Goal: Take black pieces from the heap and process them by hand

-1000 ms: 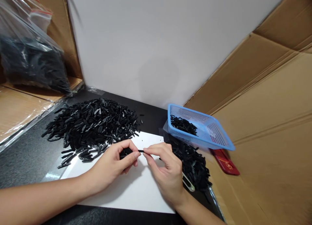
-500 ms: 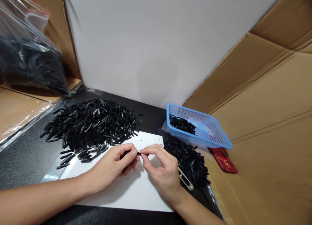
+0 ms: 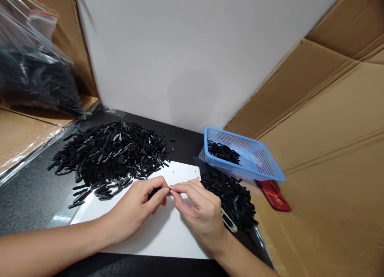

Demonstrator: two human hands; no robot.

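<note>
Over the white sheet [image 3: 168, 237] my two hands meet, fingertips nearly touching. My left hand [image 3: 143, 201] is closed around small black strips [image 3: 153, 192], pinching the end of one between thumb and forefinger. The thumb and forefinger of my right hand [image 3: 199, 211] pinch the same strip's tip from the other side; most of that piece is hidden by fingers. A large heap of black strips [image 3: 102, 149] lies beyond my left hand. Beside my right hand is a second heap of black pieces [image 3: 235, 203], with a pale slotted tool handle [image 3: 229, 222] sticking out from under that hand.
A blue perforated basket [image 3: 255, 175] holding some black strips stands at the right back. Next to it lies a red object [image 3: 274, 196]. A clear zip bag of black pieces [image 3: 36, 77] rests at the left. Cardboard [image 3: 336, 141] and a white panel [image 3: 192, 49] enclose the table.
My right fingertips have moved slightly closer to my left ones, and less of the black strip shows between them. The whole view has shifted a little.
</note>
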